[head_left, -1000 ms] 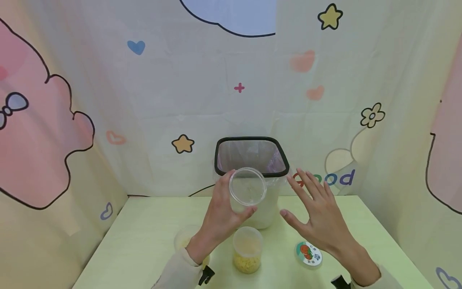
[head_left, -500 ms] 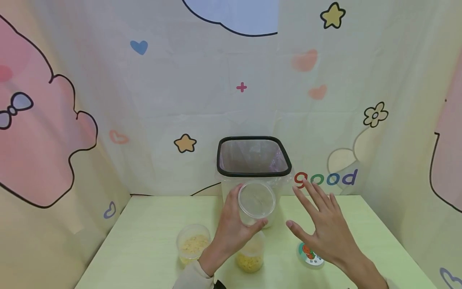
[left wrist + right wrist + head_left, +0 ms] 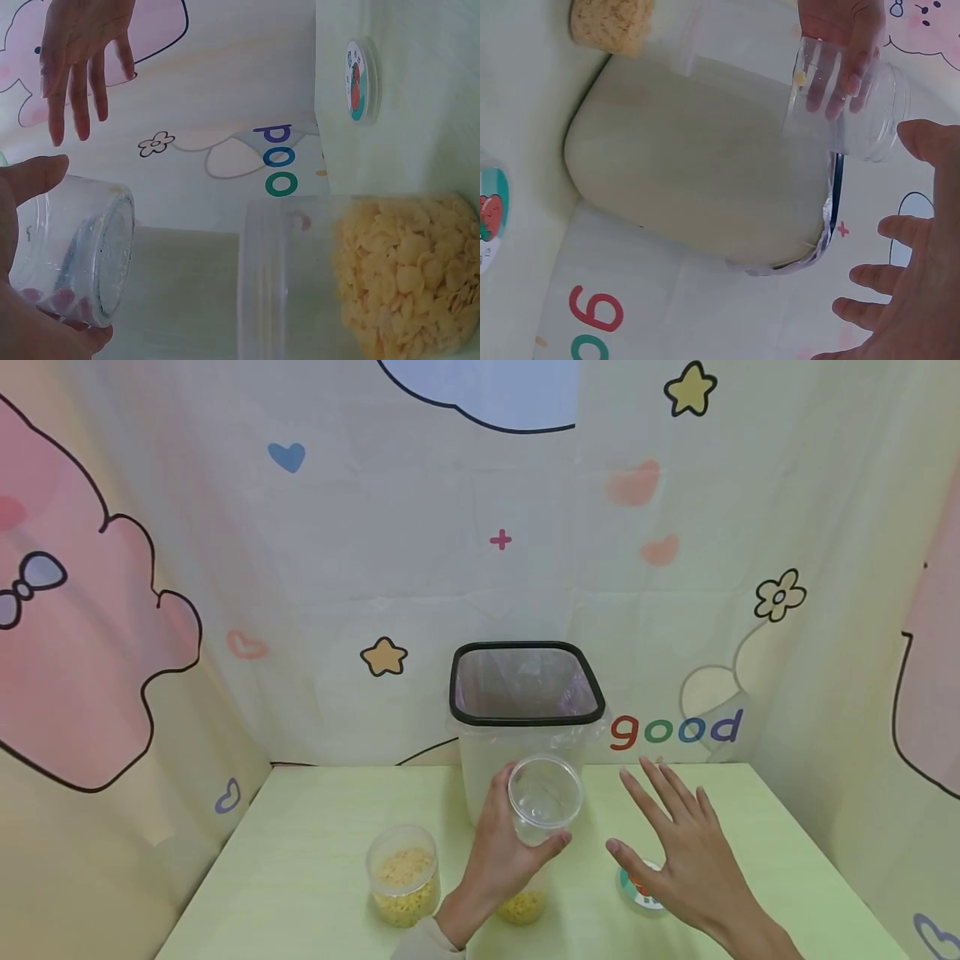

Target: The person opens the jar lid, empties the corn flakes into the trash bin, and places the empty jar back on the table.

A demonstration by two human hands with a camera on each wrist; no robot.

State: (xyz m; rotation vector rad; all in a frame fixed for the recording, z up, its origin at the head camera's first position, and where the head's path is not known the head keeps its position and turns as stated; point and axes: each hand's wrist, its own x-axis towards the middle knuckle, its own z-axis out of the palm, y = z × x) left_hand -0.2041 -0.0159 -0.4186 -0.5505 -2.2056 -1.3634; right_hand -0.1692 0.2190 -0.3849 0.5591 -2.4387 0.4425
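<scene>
My left hand [image 3: 504, 852] grips a clear plastic jar [image 3: 546, 795] around its side, with the thumb near the bottom in the head view. The jar is see-through, and a small yellow bit [image 3: 800, 78] shows on it in the right wrist view. To the right, my right hand [image 3: 686, 860] hovers with fingers spread, touching nothing. A round lid [image 3: 637, 893] with a tomato picture lies on the table, partly hidden by that hand. Behind my left wrist stands a tub of yellow flakes [image 3: 522, 907], mostly covered; the left wrist view shows its flakes [image 3: 412, 270] plainly.
Left of my left wrist, another clear tub [image 3: 403, 877] holds pale yellow flakes. A whitish bin [image 3: 480, 752] with a black rim and a plastic liner stands at the table's back edge. A printed curtain [image 3: 337, 568] hangs behind the pale green table [image 3: 300, 843].
The jar in my left hand has come down and to the right, from in front of the bin's rim to below it. My right hand has lowered slightly, still spread.
</scene>
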